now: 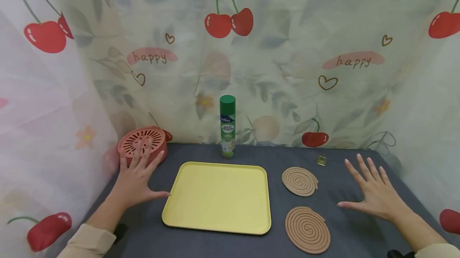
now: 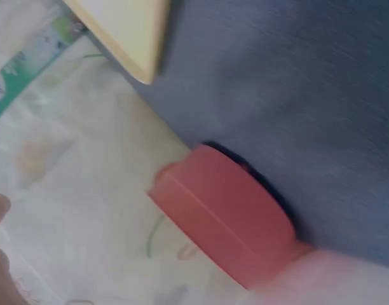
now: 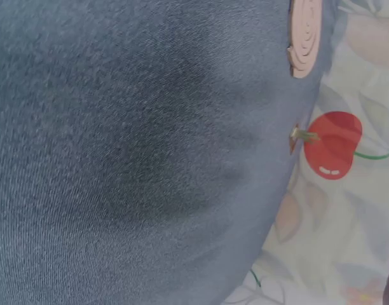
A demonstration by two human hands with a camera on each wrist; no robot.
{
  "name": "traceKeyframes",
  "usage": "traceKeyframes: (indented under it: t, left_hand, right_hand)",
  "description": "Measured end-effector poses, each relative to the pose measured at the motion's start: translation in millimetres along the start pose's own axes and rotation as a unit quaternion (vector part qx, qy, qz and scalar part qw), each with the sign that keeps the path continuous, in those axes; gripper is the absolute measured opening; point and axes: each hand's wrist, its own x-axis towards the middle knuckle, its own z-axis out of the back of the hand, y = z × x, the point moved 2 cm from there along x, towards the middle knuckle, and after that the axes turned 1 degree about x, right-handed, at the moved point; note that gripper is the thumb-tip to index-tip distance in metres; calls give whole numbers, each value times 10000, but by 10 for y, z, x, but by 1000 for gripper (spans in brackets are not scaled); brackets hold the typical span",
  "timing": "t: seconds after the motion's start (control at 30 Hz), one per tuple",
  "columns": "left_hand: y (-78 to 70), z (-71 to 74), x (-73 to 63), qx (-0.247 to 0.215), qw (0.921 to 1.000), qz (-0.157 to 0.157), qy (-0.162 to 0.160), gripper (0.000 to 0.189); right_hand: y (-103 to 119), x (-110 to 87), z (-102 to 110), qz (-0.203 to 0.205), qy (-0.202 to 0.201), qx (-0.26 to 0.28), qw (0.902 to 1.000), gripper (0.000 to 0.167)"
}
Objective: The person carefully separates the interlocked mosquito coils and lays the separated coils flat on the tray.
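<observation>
My left hand [image 1: 134, 184] hovers at the left with fingers spread, holding nothing. Its fingertips overlap a round red mosquito coil holder [image 1: 158, 136] with a slotted lid in the head view, and its thumb tip meets the left edge of a yellow tray [image 1: 215, 198] there. In the left wrist view the red holder [image 2: 226, 216] shows from its side. On the right, my right hand [image 1: 379, 194] is held over the dark table, fingers apart and nothing in them. Nearest to it are two flat brown mosquito coils [image 1: 300, 181] and a small gold metal piece [image 1: 321, 160].
A green spray can [image 1: 228, 130] stands upright behind the tray at the table's back edge. The second coil [image 1: 308, 230] lies nearer the front, right of the tray. A cherry-print curtain [image 1: 287, 70] encloses the back and both sides of the dark tabletop [image 1: 223, 246].
</observation>
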Motion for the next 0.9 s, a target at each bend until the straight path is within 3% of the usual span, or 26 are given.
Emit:
traceKeyframes:
  t: [0.3, 0.43, 0.6, 0.9]
  left_hand:
    - [-243, -48, 142, -484, 9986, -181, 119, 117]
    - [-339, -74, 231, -757, 9961, -100, 431, 115]
    - [-487, -104, 371, -1395, 9848, 190, 1016, 113]
    - [-857, -161, 608, -2362, 9600, 409, 1447, 109]
  right_hand:
    - [57, -1, 25, -202, 461, 965, 9941, 117]
    - [98, -8, 11, -236, 580, 1310, 9894, 119]
    - [158, -17, -72, -298, 652, 1713, 9826, 119]
    - [299, -3, -197, -474, 683, 2252, 9707, 115]
